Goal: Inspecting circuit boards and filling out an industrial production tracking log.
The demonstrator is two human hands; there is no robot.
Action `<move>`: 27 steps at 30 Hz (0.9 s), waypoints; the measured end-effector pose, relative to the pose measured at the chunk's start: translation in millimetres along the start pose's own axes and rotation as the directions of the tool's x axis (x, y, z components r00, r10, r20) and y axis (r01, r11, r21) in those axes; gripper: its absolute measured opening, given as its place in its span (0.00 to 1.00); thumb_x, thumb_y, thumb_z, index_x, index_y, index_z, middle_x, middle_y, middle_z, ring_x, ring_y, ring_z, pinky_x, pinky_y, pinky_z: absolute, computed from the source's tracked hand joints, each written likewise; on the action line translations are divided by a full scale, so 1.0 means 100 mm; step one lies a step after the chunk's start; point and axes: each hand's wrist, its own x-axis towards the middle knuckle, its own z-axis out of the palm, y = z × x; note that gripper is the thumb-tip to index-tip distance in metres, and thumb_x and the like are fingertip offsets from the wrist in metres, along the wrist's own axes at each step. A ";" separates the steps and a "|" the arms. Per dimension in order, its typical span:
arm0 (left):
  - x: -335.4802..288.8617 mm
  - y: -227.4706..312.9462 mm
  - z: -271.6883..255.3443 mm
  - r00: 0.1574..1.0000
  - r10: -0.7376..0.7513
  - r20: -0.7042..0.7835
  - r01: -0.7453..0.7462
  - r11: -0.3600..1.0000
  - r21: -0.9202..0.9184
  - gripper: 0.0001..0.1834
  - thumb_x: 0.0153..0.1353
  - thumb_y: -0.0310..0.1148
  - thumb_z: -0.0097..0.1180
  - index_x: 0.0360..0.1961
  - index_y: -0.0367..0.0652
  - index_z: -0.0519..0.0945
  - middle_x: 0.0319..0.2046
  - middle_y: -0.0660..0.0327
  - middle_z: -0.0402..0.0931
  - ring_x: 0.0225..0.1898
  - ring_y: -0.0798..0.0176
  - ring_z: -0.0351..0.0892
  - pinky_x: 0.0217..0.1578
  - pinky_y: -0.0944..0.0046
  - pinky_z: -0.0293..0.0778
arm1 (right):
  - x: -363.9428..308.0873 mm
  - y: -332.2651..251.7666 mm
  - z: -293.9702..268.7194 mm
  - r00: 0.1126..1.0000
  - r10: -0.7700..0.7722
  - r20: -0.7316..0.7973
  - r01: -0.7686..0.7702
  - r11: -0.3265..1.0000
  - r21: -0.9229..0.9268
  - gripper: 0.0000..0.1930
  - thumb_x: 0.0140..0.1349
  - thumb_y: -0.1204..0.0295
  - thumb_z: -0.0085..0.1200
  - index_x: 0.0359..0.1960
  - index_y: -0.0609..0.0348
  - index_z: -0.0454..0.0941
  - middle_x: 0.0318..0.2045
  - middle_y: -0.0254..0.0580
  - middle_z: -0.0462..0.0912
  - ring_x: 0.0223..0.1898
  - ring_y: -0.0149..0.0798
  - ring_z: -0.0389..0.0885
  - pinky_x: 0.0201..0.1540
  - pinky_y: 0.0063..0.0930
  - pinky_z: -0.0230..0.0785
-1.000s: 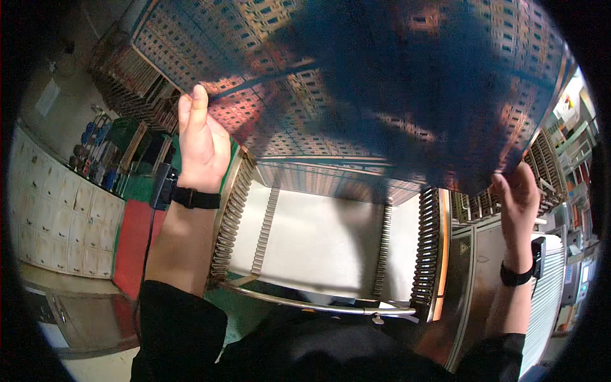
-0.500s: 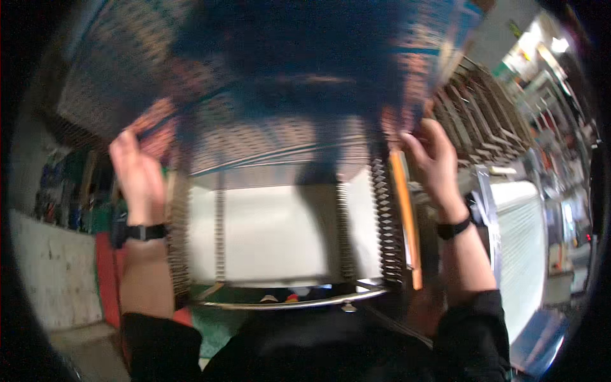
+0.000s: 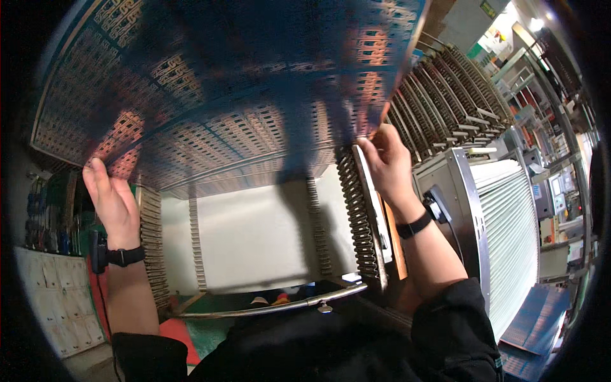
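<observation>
A large blue circuit board panel (image 3: pixel 254 130) with copper-coloured patterns hangs tilted in front of me, above a slotted rack. My left hand (image 3: pixel 116 207) pinches its lower left edge, with the fingers partly behind it. At the lower right edge my right hand (image 3: pixel 389 167) grips the panel between thumb and fingers, close to the rack's top. The rack has toothed side strips, one on the right (image 3: pixel 359 219) and one on the left (image 3: pixel 151 248). Between them shows a white surface (image 3: pixel 254 239). A metal bar (image 3: pixel 273 307) crosses the rack's near side.
Several more toothed racks (image 3: pixel 445 102) stand at the back right. Beside my right forearm is a metal-framed holder (image 3: pixel 468 210) with many pale sheets (image 3: pixel 509 235). Blue panels (image 3: pixel 534 318) lie at the lower right. A white cabinet (image 3: pixel 57 299) stands at the left.
The view has swung, so the rack and both hands sit further left in it. The panel looks sharper, and both hands still hold it.
</observation>
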 end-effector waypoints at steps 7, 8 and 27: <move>0.21 0.05 -0.21 1.000 0.018 -0.026 -0.022 0.990 -0.139 0.20 0.76 0.42 0.48 0.60 0.39 0.69 0.59 0.55 0.74 0.60 0.57 0.73 0.65 0.54 0.68 | 0.06 -0.68 -0.31 0.989 0.023 0.147 -0.042 0.991 0.126 0.08 0.72 0.77 0.53 0.49 0.61 0.71 0.31 0.34 0.80 0.32 0.24 0.78 0.36 0.20 0.72; 0.22 0.13 -0.17 1.000 0.002 -0.022 -0.006 0.983 -0.184 0.20 0.76 0.42 0.48 0.59 0.40 0.70 0.59 0.55 0.74 0.61 0.56 0.73 0.64 0.51 0.68 | 0.09 -0.83 -0.33 0.986 0.015 0.163 -0.047 0.980 0.191 0.07 0.73 0.76 0.51 0.49 0.61 0.71 0.32 0.33 0.80 0.33 0.24 0.77 0.36 0.20 0.72; 0.18 0.24 -0.16 0.969 -0.139 0.205 0.221 0.859 -0.461 0.20 0.77 0.40 0.43 0.64 0.45 0.68 0.63 0.54 0.71 0.65 0.49 0.69 0.68 0.41 0.60 | 0.37 -1.21 -0.88 0.849 -0.529 -0.021 0.529 0.848 0.042 0.15 0.78 0.72 0.43 0.59 0.66 0.72 0.48 0.38 0.80 0.44 0.27 0.79 0.47 0.21 0.74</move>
